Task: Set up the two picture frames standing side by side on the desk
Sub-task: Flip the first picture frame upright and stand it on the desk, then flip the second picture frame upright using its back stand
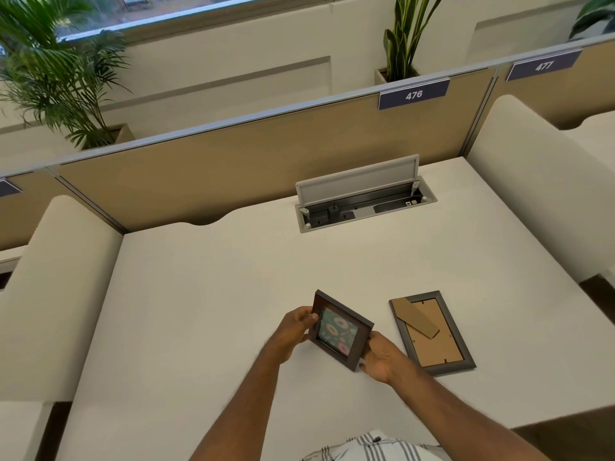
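Observation:
A small dark brown picture frame point(339, 329) with a floral print is held tilted just above the white desk point(206, 294), its picture side facing me. My left hand point(294, 331) grips its left edge with the thumb on the front. My right hand point(382, 357) holds its lower right corner from behind. A second, grey frame point(432, 331) lies face down on the desk to the right, its cardboard back and folded stand showing. It is apart from both hands.
An open cable box point(362, 202) with a raised lid sits in the desk's far middle. A tan partition point(233, 168) with the label 476 runs along the back. White side dividers flank the desk. Potted plants stand beyond the partition.

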